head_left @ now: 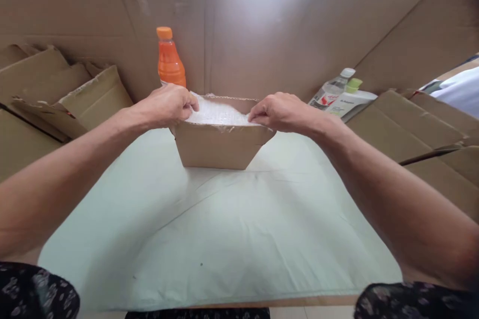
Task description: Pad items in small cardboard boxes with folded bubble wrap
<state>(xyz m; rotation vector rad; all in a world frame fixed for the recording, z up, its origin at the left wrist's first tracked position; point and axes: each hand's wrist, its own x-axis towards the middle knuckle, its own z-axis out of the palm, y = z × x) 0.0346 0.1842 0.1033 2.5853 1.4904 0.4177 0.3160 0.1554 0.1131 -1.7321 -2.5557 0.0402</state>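
An open cardboard box (217,147) stands on the cloth-covered table, and white bubble wrap (220,112) lies in its mouth. At the box's left end, my left hand (170,104) is closed, with thumb and fingers pinching the edge of the bubble wrap. Opposite it, my right hand (279,112) pinches the wrap's right edge, its fingers curled over the box rim. What lies beneath the wrap is hidden. Just behind my left hand an orange bottle (171,62) stands upright, its lower part covered by the hand.
Folded cardboard pieces (93,94) lean at the left, and more cardboard (407,124) lies at the right. A clear bottle (333,90) and a white bottle with a green cap (354,102) lean behind my right forearm. A tall cardboard wall (262,35) closes off the back. Pale green cloth (239,239) covers the table.
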